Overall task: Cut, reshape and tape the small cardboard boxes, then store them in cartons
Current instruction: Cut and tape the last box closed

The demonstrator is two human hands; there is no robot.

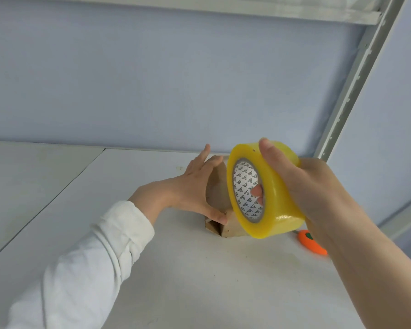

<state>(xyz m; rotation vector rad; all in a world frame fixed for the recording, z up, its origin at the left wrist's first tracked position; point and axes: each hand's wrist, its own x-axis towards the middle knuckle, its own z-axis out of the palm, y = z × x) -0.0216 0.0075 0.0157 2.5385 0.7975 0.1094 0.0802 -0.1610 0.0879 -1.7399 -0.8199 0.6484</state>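
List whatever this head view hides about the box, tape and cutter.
Head view:
Cardboard box: right part behind the tape roll, left face under the left hand.
Tape's loose end: transparent, cannot be found.
Orange cutter: partly behind the right forearm; blade unseen.

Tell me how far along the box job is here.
Done: the small cardboard box looks folded into shape; the orange cutter lies aside. In hand: the left hand steadies the box while the right hand holds the tape roll close to it. Left: taping and storing; no carton in view.
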